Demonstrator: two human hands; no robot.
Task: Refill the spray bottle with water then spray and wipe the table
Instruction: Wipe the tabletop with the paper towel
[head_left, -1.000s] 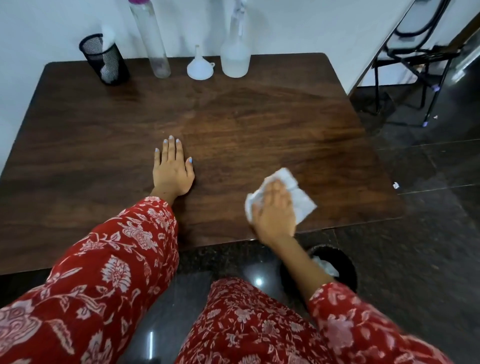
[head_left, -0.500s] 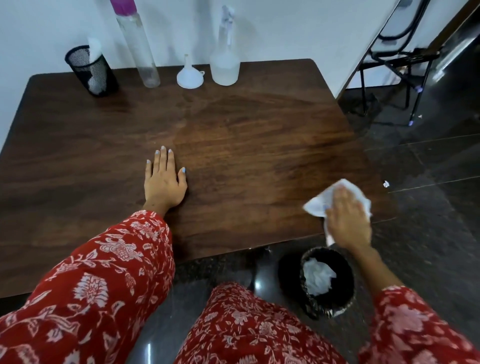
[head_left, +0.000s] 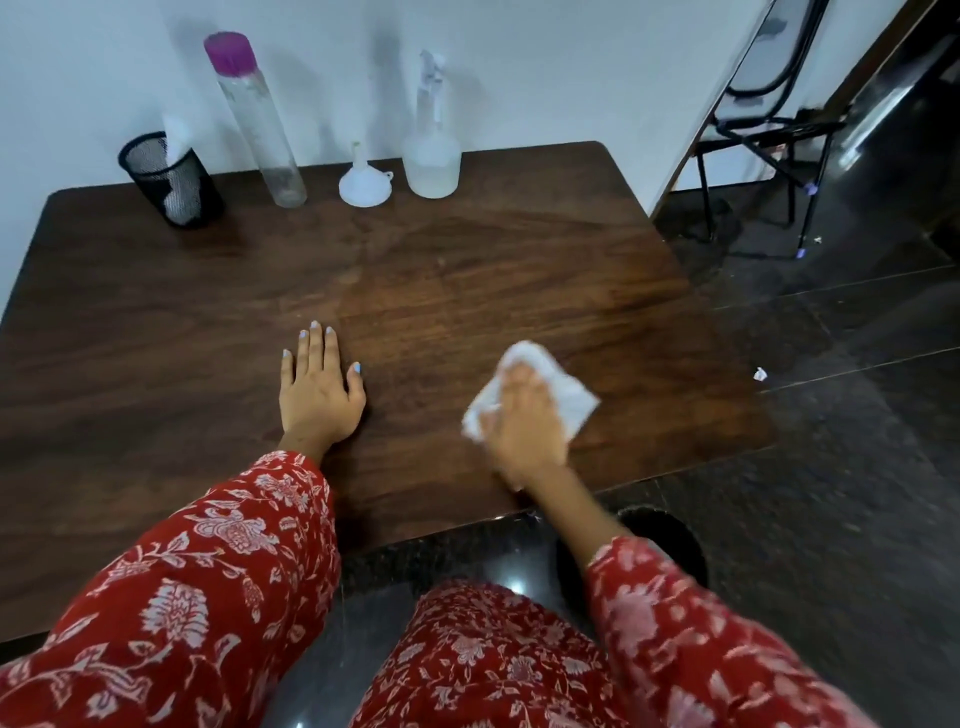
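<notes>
Four items line the back edge of the dark wood-grain table, L to R: black mesh cup, tall clear bottle w/ purple cap, small white funnel, translucent spray bottle. Left hand lies flat, fingers straight. Right hand, blurred, presses a crumpled white cloth onto the wood nr the front edge.
</notes>
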